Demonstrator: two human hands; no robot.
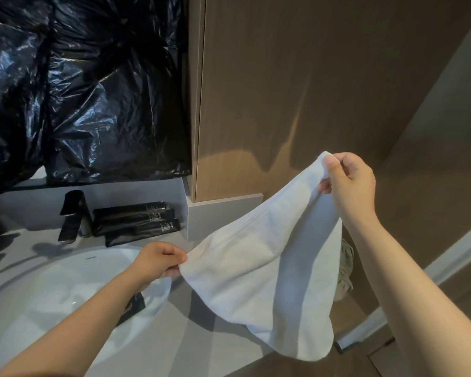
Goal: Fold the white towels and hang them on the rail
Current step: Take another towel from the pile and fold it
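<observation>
Grey bathroom counter (201,346) below a wood-panelled wall (310,77), seen from the head camera: a person holds a white towel (269,268) in the air by two corners of its upper edge, over the right end of the counter and beside the white basin (52,295). The left grip (158,261), low and close to the basin's rim, pinches one corner between thumb and curled fingers. The right grip (351,180), higher and nearer the wall, pinches the other corner with the thumb (331,162) pressed on top of the cloth. The edge between them slopes and sags, and the rest of the towel hangs in a loose, rounded fall; whether its lower hem touches the counter's front edge cannot be told.

Black plastic sheeting (79,91) covers the space above the basin. A black tap (74,216) stands at the back ledge with a row of black tubes (136,219) lying beside it, a small black packet (132,308) rests by the basin rim under the left forearm, and an olive cloth (346,270) shows behind the towel.

By the look of it, the work is at the opening of the fold: the towel is spread and held by its corners, with no crease that can be made out. The next move would seem to call for bringing the two grips level and taut, then carrying corner to corner so the edges meet squarely. A pale bar (365,327) at lower right may be the rail, though that is not certain, and no towel is seen on it
</observation>
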